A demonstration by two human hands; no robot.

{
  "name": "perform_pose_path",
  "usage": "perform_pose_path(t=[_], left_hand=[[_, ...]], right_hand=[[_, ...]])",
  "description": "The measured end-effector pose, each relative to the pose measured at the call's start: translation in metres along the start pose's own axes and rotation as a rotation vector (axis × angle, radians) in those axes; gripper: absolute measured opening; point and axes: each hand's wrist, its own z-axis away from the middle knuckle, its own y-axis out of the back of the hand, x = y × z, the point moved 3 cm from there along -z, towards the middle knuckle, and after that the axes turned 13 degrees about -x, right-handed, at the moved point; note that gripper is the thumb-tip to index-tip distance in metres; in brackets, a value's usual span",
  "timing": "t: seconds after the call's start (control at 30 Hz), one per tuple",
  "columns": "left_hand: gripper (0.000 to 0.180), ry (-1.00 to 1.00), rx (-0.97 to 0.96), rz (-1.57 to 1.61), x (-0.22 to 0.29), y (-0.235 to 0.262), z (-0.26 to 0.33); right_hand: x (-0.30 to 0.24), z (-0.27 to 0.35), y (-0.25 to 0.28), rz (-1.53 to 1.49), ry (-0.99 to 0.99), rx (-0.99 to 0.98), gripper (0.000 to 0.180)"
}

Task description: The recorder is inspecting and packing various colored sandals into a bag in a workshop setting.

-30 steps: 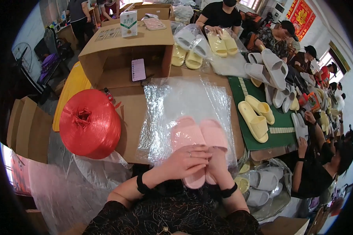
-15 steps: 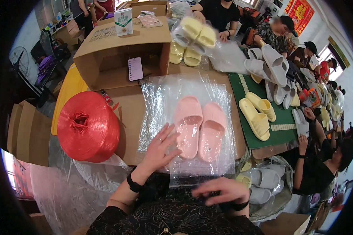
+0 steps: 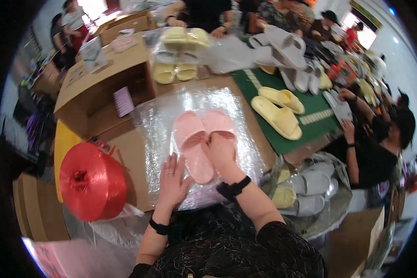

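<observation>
A pair of pink slippers point(image 3: 197, 160) lies on a stack of clear plastic bags point(image 3: 155, 118), toes pointing away from me. Whether plastic also covers the slippers is hard to tell. My left hand point(image 3: 172, 178) rests flat on the plastic just left of the slippers, fingers spread and holding nothing. Reaching across the right slipper, my right hand point(image 3: 221, 153) has its fingers bunched at the opening under the strap. It hides much of that slipper, and its fingertips show only partly.
A red twine roll point(image 3: 95, 180) sits at left, before an open cardboard box point(image 3: 97, 78). Yellow slippers point(image 3: 278, 116) lie on a green mat point(image 3: 245, 85) at right. A plastic sack point(image 3: 340, 204) of grey and yellow slippers stands near right. Co-workers point(image 3: 380, 148) handle slippers beyond.
My right hand has moved from the near edge onto the right pink slipper. The left slipper now tilts, and my left hand stays beside it. The view has swung right.
</observation>
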Motion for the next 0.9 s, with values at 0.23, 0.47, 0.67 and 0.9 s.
perform_pose_path(t=[0.23,0.47,0.67,0.9], left_hand=[[0.086,0.064,0.032,0.026,0.0,0.01,0.011],[0.085,0.023,0.035,0.026,0.001,0.007,0.01],[0.085,0.007,0.017,0.041,0.005,0.008,0.005],[0.087,0.026,0.027,0.032,-0.001,0.007,0.007]], right_hand=[[0.049,0.056,0.041,-0.259,0.013,0.107,0.025],[0.211,0.196,0.095,-0.471,-0.37,0.859,0.011],[0.315,0.207,0.099,0.208,-1.064,0.654,0.024],[0.354,0.089,0.119,0.591,-0.85,0.555,0.025]])
